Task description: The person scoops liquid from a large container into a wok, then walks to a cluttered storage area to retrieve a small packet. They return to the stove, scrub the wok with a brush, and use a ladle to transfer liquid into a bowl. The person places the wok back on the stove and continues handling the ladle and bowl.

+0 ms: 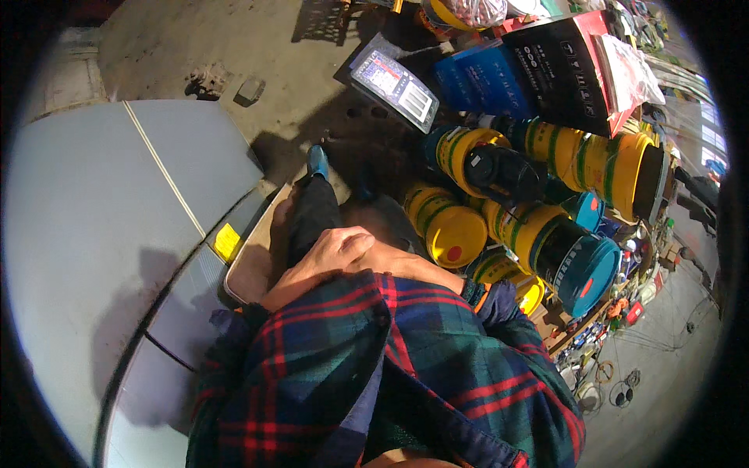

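Observation:
My left hand (327, 251) and my right hand (389, 257) are folded together over my lap, in front of a plaid shirt (327, 333). The left lies partly across the right, and its thumb shows on top. No object shows between them, though most of the fingers are hidden where the hands overlap. Below the hands are my dark trousers (316, 205) and one blue shoe (318, 162) on the floor. Close by my right forearm stands a yellow bucket (456, 234) with a red dot on its lid.
To the left is a large grey cabinet (76, 193) bearing a yellow label (227, 242). Several yellow and teal buckets (585, 281) crowd the right. Behind them are a black-and-red box (550, 70) and a printed flat package (395, 88). A stone-like block (250, 92) lies on the concrete floor (164, 52).

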Demonstrator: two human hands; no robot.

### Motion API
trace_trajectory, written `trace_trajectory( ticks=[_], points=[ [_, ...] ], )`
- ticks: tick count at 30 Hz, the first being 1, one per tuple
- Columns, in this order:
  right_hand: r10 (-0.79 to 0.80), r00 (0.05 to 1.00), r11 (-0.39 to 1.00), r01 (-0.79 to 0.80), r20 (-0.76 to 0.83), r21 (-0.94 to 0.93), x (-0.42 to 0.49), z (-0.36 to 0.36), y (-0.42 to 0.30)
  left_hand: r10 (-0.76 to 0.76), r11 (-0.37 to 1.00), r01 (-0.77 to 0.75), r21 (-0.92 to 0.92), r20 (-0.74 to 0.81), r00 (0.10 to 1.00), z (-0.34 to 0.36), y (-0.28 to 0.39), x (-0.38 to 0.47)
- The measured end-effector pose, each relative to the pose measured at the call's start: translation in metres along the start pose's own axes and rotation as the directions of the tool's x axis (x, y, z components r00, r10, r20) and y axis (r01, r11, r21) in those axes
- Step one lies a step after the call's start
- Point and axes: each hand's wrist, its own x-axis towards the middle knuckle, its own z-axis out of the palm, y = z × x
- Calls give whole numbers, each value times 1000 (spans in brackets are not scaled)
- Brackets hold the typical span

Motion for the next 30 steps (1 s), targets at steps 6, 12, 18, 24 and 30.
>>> trace_trajectory(
  ticks=[6,12,18,24,30],
  points=[
    [63,993,998,-62,-100,12,33,15,-33,5,998,-1,-64,67,998,-44,-13,-1],
    [19,974,998,-31,-226,-53,57,18,-77,-190,964,211,-161,140,972,-73,-15,15],
    [-33,965,999,20,-259,-49,70,19,-86,-165,972,186,-146,146,976,-89,-15,18],
    [-9,964,997,-10,-264,-70,79,21,-77,-162,975,183,-124,160,974,-96,-16,22],
    [6,955,997,-28,-297,-72,60,19,-79,-169,975,198,-100,246,955,-86,-13,28]
  ],
)
